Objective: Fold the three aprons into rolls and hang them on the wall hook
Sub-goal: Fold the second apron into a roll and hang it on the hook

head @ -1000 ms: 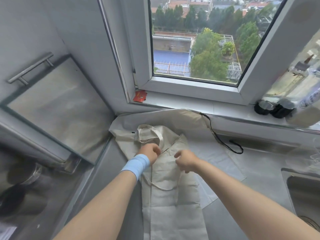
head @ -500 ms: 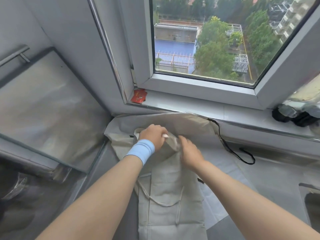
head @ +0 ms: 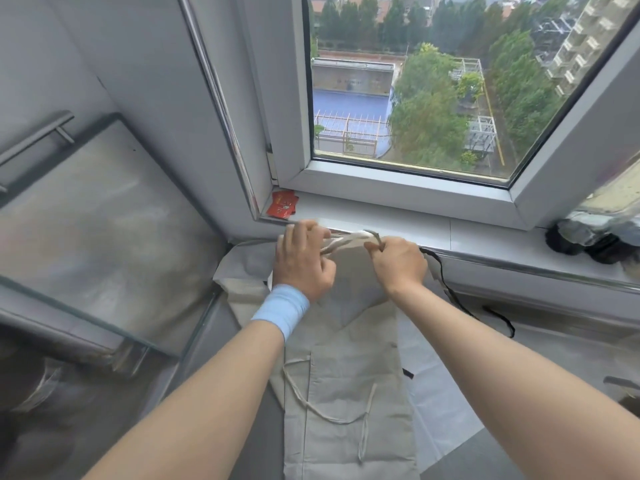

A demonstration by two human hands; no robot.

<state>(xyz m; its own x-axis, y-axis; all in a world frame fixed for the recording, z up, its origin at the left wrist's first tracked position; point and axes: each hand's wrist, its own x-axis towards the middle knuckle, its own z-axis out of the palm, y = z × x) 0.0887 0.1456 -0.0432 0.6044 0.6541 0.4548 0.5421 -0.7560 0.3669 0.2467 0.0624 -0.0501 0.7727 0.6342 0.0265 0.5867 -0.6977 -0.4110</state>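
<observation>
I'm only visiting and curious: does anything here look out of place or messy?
One small thing: a red packet lies tucked in the corner of the windowsill, odd beside laundry work. A black strap trails loose across the counter from under the beige apron, whose top both hands grip. Nothing looks spilled or damaged.

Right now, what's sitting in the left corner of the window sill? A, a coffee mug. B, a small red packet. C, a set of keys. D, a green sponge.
B: a small red packet lies flat in the sill's left corner, just beyond the left hand and right hand, which both grip the beige apron.
</observation>
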